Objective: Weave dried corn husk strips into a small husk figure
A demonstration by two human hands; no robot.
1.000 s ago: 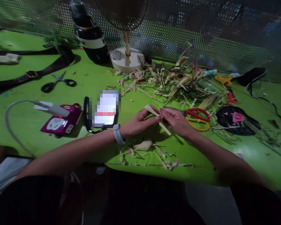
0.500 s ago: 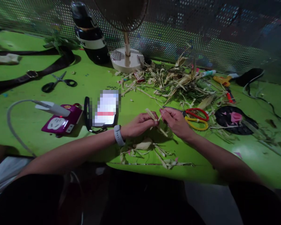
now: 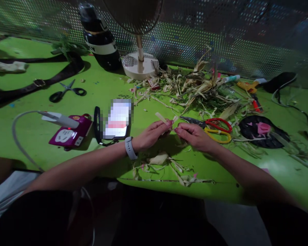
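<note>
My left hand [image 3: 155, 132], with a pale watch strap at its wrist, pinches pale corn husk strips [image 3: 161, 118] whose ends stick up past the fingertips. Close beside it, my right hand [image 3: 191, 135] is closed, thumb against forefinger, at the lower end of the strips; the bit between its fingertips is too small to make out fully. Just behind the right hand lie scissors with one red and one yellow handle [image 3: 218, 125]. Below both hands, loose husk scraps [image 3: 159, 159] are scattered near the table's front edge.
A heap of dried husks [image 3: 195, 87] spreads along the back, beside a fan base [image 3: 140, 66] and a black bottle [image 3: 101, 44]. A phone [image 3: 118, 118], a purple power adapter [image 3: 72, 131] and black scissors [image 3: 66, 90] lie left. A glue gun [image 3: 247, 87] and black dish [image 3: 251, 136] sit right.
The left hand has turned over the husk strips, covering more of them. The right hand has lowered slightly, its fingertips now by the strips' lower end. The view has shifted slightly.
</note>
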